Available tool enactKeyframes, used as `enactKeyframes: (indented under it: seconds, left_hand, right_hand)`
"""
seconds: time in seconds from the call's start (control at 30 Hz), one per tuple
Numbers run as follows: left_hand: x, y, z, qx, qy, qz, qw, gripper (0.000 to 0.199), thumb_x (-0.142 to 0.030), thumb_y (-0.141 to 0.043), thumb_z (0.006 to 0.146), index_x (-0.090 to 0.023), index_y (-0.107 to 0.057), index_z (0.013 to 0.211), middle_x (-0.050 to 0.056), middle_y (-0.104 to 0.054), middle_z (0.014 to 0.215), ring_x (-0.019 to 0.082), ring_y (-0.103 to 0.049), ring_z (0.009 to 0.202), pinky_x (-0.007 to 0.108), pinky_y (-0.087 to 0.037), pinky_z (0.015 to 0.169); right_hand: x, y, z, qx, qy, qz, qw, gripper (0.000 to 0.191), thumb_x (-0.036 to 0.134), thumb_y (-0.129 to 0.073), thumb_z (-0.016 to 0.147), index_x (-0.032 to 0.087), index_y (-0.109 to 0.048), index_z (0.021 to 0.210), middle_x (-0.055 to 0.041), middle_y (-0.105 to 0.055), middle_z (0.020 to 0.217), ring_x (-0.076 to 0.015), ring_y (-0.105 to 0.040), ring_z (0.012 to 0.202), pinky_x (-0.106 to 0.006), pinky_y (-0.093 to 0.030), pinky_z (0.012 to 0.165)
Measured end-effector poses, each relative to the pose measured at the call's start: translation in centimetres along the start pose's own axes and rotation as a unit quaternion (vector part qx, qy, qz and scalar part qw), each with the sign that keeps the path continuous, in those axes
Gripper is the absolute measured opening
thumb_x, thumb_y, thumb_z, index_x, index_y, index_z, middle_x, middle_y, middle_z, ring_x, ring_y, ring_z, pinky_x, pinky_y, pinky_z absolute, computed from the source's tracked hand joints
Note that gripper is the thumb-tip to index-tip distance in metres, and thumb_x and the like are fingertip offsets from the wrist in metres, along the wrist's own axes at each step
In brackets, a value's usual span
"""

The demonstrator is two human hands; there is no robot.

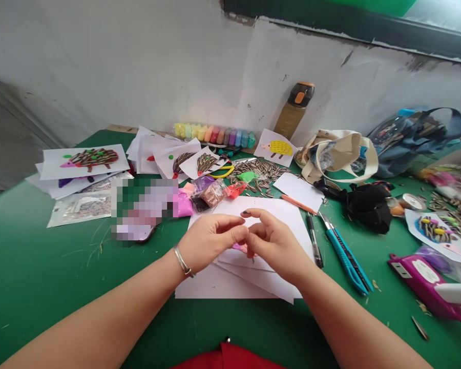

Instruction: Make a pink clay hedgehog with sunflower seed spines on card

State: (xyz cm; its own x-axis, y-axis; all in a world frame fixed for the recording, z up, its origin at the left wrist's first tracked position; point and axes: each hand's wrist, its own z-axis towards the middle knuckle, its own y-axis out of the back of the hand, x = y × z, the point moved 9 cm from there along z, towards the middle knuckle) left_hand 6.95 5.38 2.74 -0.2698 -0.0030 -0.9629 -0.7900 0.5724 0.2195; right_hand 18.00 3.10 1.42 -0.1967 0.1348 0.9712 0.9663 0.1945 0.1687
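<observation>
Above a stack of white paper, my left hand and my right hand meet with thumbs and fingertips together. Both are closed in a pinch; whatever lies between the fingertips is hidden or too small to name. Beneath them, a bit of pink modelling clay shows on the paper, mostly covered by my fingers. Just beyond the hands sit small bags of coloured clay, among them a pink bag, a brown bag and a red bag.
A black pen and a blue utility knife lie right of the paper. Sunflower seeds are heaped behind. Hedgehog pictures are stacked left. A bottle, a canvas bag and a magenta glue gun stand or lie farther out.
</observation>
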Motion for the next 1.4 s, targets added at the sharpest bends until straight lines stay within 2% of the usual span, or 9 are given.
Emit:
enactKeyframes:
  seconds: [0.17, 0.4, 0.53, 0.63, 0.77, 0.87, 0.97, 1.2, 1.4]
  left_hand:
    - [0.8, -1.2, 0.3, 0.030, 0.041, -0.065, 0.997, 0.021, -0.030, -0.059, 0.083, -0.014, -0.073, 0.085, 0.002, -0.068, 0.074, 0.011, -0.060, 0.066, 0.021, -0.051, 0.063]
    - [1.1, 0.7, 0.5, -0.030, 0.062, -0.073, 0.995, 0.023, -0.034, -0.063, 0.079, -0.013, -0.068, 0.071, 0.002, -0.064, 0.063, 0.011, -0.057, 0.058, 0.021, -0.047, 0.056]
    - [0.8, 1.1, 0.2, -0.017, 0.062, -0.061, 0.996, 0.022, -0.035, -0.065, 0.077, -0.014, -0.066, 0.070, 0.001, -0.062, 0.062, 0.011, -0.056, 0.055, 0.021, -0.045, 0.053]
    - [0.5, -0.9, -0.5, 0.097, 0.077, -0.062, 0.990, 0.023, -0.036, -0.064, 0.076, -0.015, -0.065, 0.066, -0.001, -0.061, 0.060, 0.010, -0.054, 0.053, 0.022, -0.044, 0.052]
    - [0.5, -2.9, -1.9, 0.196, 0.111, -0.054, 0.973, 0.019, -0.034, -0.066, 0.072, -0.016, -0.066, 0.066, -0.002, -0.060, 0.059, 0.010, -0.054, 0.052, 0.022, -0.042, 0.051]
    - [0.4, -3.3, -2.4, 0.225, 0.109, -0.050, 0.967, 0.019, -0.034, -0.066, 0.073, -0.016, -0.067, 0.067, -0.002, -0.058, 0.057, 0.010, -0.053, 0.050, 0.021, -0.041, 0.049]
    - [0.5, -3.1, -2.5, 0.239, 0.106, -0.044, 0.964, 0.020, -0.037, -0.067, 0.074, -0.017, -0.067, 0.069, -0.003, -0.058, 0.056, 0.009, -0.052, 0.048, 0.021, -0.040, 0.047]
    - [1.7, -2.6, -1.8, 0.217, 0.117, -0.047, 0.968, 0.027, -0.040, -0.066, 0.075, -0.016, -0.063, 0.065, -0.003, -0.057, 0.054, 0.008, -0.049, 0.045, 0.021, -0.037, 0.045]
    - [2.8, -1.1, -0.4, 0.118, 0.132, -0.132, 0.975, 0.032, -0.046, -0.070, 0.073, -0.014, -0.064, 0.069, -0.002, -0.060, 0.057, 0.007, -0.052, 0.046, 0.020, -0.038, 0.046]
  right_hand:
    - [0.3, 0.6, -0.2, -0.034, 0.025, -0.175, 0.984, 0.037, 0.027, -0.058, 0.083, 0.029, -0.050, 0.119, 0.0062, -0.063, 0.067, -0.0129, -0.060, 0.063, -0.026, -0.045, 0.060]
    - [-0.3, 0.5, 0.2, 0.036, 0.025, -0.093, 0.995, 0.037, 0.036, -0.060, 0.085, 0.026, -0.053, 0.119, 0.0033, -0.064, 0.074, -0.0131, -0.060, 0.065, -0.027, -0.048, 0.062]
    - [0.3, 2.0, 1.0, -0.036, 0.070, -0.141, 0.987, 0.023, 0.028, -0.053, 0.088, 0.024, -0.061, 0.110, -0.0009, -0.066, 0.080, -0.0161, -0.059, 0.073, -0.033, -0.048, 0.069]
    - [3.3, 1.8, 2.3, -0.078, 0.188, -0.290, 0.935, 0.023, 0.022, -0.051, 0.088, 0.023, -0.067, 0.106, -0.0070, -0.068, 0.098, -0.0230, -0.059, 0.092, -0.040, -0.047, 0.082]
    - [6.8, -4.1, 4.6, 0.019, 0.361, -0.465, 0.808, 0.033, 0.014, -0.050, 0.088, 0.026, -0.067, 0.114, -0.0061, -0.066, 0.116, -0.0260, -0.050, 0.114, -0.044, -0.040, 0.098]
    - [6.8, -8.9, 6.6, 0.081, 0.407, -0.549, 0.726, 0.036, 0.022, -0.055, 0.089, 0.031, -0.062, 0.123, -0.0046, -0.051, 0.140, -0.0302, -0.036, 0.131, -0.050, -0.031, 0.105]
    - [5.8, -11.7, 8.3, 0.098, 0.413, -0.584, 0.692, 0.038, 0.030, -0.056, 0.091, 0.035, -0.058, 0.128, -0.0059, -0.045, 0.145, -0.0294, -0.032, 0.135, -0.055, -0.024, 0.108]
    - [5.7, -8.8, 11.2, 0.015, 0.344, -0.552, 0.760, 0.030, 0.030, -0.048, 0.095, 0.027, -0.062, 0.121, -0.0074, -0.059, 0.132, -0.0286, -0.042, 0.127, -0.059, -0.019, 0.110]
    - [7.2, -1.7, 7.2, -0.065, 0.285, -0.289, 0.912, 0.034, 0.021, -0.048, 0.091, 0.025, -0.063, 0.121, -0.0051, -0.068, 0.115, -0.0212, -0.059, 0.104, -0.038, -0.044, 0.093]
